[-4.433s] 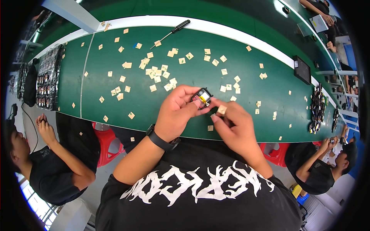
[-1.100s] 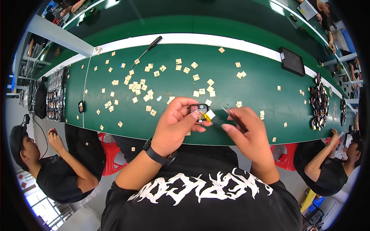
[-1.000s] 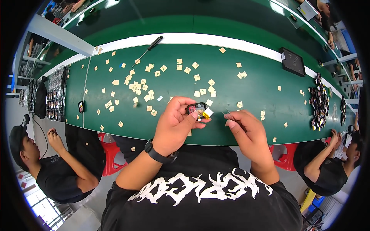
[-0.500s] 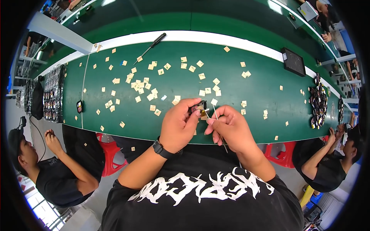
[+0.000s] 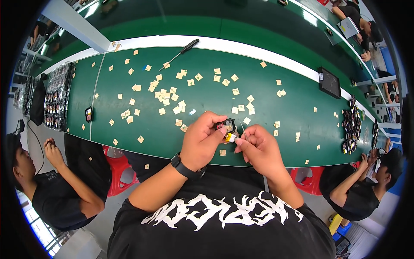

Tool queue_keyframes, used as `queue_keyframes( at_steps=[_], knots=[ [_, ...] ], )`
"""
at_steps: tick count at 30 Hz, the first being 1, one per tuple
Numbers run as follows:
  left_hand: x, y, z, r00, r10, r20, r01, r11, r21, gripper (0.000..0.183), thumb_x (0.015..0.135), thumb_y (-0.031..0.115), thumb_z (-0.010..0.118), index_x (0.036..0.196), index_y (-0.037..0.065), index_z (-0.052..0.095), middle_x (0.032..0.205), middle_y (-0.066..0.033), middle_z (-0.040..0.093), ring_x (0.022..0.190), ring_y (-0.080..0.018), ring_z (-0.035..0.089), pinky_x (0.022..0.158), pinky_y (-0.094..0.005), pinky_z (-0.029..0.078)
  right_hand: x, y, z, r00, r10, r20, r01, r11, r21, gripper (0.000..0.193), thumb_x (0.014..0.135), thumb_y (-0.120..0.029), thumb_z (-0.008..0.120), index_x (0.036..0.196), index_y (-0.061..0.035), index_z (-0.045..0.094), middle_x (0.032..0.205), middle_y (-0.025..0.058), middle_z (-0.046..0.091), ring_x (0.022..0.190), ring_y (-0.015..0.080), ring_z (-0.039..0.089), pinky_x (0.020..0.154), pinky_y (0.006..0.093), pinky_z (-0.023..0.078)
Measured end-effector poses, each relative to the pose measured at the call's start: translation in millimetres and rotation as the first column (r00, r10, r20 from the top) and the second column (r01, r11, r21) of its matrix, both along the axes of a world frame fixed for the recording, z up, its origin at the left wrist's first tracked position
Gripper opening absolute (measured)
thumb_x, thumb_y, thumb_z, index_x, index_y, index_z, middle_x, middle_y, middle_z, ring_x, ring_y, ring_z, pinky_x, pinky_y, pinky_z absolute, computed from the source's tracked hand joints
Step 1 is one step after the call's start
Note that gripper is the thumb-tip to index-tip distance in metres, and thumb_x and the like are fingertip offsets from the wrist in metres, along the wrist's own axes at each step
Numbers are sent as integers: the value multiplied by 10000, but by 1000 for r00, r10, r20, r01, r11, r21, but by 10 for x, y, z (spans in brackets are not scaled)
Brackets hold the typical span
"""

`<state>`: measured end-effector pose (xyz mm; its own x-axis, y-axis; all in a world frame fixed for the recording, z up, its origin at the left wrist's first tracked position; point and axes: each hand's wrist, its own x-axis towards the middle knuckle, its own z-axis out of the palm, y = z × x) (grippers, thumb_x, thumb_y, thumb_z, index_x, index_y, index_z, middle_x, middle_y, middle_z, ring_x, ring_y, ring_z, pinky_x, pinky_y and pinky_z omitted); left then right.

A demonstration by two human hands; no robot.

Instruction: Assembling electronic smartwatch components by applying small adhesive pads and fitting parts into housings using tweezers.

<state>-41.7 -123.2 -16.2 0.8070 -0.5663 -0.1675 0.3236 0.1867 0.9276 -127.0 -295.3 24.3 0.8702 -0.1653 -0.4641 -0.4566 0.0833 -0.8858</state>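
My left hand (image 5: pixel 202 141) grips a small black device with a yellow part (image 5: pixel 227 129) just above the near edge of the green table (image 5: pixel 302 112). A black watch sits on that wrist. My right hand (image 5: pixel 258 146) pinches thin tweezers (image 5: pixel 242 128), its fingertips touching the device's lower side. Both hands meet over the table's front edge, close to my chest.
Several small tan squares (image 5: pixel 170 97) lie scattered across the table. A black screwdriver (image 5: pixel 181 53) lies at the far edge, a black tablet (image 5: pixel 329 82) at the right, trays of dark parts (image 5: pixel 56 99) at the left, and a pile of black parts (image 5: pixel 350 125) at far right. People sit on both sides.
My right hand, apart from the device a second ago, has come back against it. Both hands have stayed together at the table's front edge since.
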Motion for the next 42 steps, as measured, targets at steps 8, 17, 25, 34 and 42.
queue_keyframes(
  at_steps=[8, 17, 25, 34, 42],
  knots=[
    [19, -3, 10, 994, 1, -109, -9, 997, -78, 229, 984, -30, 537, 1212, -51, 535, 1035, -109, 633, 901, -129, 660, 769, -280, 590, -5, -38, -32, 999, 28, 45, -29, 1000, 5, 99, 990, -51, 636, 1006, -19, 543, 760, 32, 661, 601, 39, 530, 538, 202, 417],
    [37, 4, 36, 997, -37, -70, 34, 999, -43, 231, 1009, -21, 518, 1240, -34, 501, 1093, -112, 610, 993, -156, 654, 859, -332, 625, -6, -230, -23, 998, -59, 37, 42, 934, 354, 138, 968, -70, 678, 1019, -24, 558, 733, 16, 638, 578, 24, 492, 522, 183, 372],
    [81, 3, 20, 976, -69, -209, 49, 994, -100, 236, 1007, -25, 512, 1241, -37, 485, 1135, -138, 621, 1036, -191, 672, 878, -348, 627, 76, -39, -78, 963, 41, 266, -14, 994, -105, 288, 870, 4, 766, 1118, 23, 622, 699, -54, 549, 614, -11, 436, 538, 169, 332],
    [9, -39, -27, 1000, -24, 5, 23, 996, 91, 216, 977, -82, 529, 1184, -45, 480, 1119, -127, 602, 1024, -168, 663, 885, -346, 621, 206, 16, -84, 992, -65, 110, 66, 998, -12, 107, 954, -51, 695, 986, 24, 625, 831, 31, 710, 666, 12, 569, 581, 167, 421],
    [3, -38, -44, 996, -34, 81, 25, 993, 112, 193, 985, -86, 517, 1165, -44, 461, 1136, -150, 635, 1046, -184, 666, 884, -331, 576, 184, 93, -141, 978, -100, 185, 111, 993, -47, 99, 927, -19, 716, 936, 23, 626, 846, 30, 714, 698, 25, 620, 621, 169, 470]
  ],
)
